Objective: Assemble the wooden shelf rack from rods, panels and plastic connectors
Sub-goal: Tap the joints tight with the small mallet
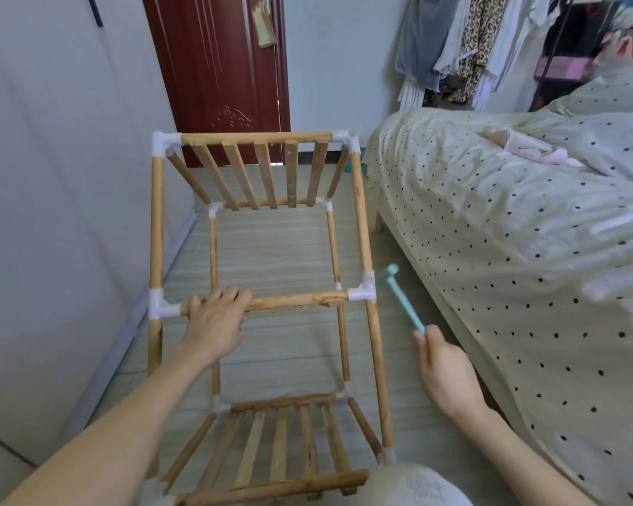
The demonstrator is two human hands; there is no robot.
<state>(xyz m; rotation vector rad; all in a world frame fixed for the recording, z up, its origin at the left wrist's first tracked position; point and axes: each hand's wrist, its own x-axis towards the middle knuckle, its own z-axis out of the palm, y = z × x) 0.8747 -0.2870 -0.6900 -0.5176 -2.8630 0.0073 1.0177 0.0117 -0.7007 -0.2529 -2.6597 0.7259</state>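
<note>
Pale striped flooring (271,250) runs between a white wall (52,177) and a bed (527,231) under a dotted cover; a dark red door (220,67) stands at the back, with clothes (465,45) hanging to its right; and there's the wooden rack (260,286) lying on its side on the floor, rods joined by white plastic connectors (362,292), one slatted panel (260,173) at the far end, another (282,443) close in; the left hand (216,319) curls over the middle cross rod (296,299), gripping it near the left corner; the right hand (444,370), off beside the bed, pinches the handle of a small light-blue hammer (402,297), its head hovering just beside the right-hand connector, not touching.
</note>
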